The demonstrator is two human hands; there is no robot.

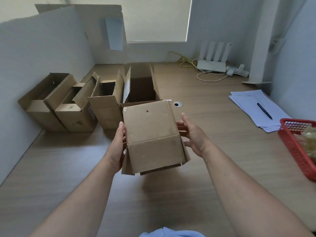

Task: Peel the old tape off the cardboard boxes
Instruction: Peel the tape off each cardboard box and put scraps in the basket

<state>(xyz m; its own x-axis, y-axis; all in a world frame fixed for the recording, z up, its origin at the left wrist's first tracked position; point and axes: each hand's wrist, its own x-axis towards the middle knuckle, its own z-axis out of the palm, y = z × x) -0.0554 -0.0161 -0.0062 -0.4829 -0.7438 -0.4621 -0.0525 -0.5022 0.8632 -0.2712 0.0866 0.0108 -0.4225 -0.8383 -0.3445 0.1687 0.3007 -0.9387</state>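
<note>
The small brown cardboard box (pixel 150 132), held above the pale wooden desk (pixel 213 117) between the left hand (pixel 116 146) pinching its side and the flat-fingered right hand (pixel 193 135), looks light and bendy (empty, I judge), so pick at the clear glossy tape (pixel 166 101) along its far edge.

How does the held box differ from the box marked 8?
The held box is off the desk between left hand and right hand; the box marked 8 lies on it. The held box has clear tape at its edge; the other, a handwritten 8. Both are cardboard.
</note>
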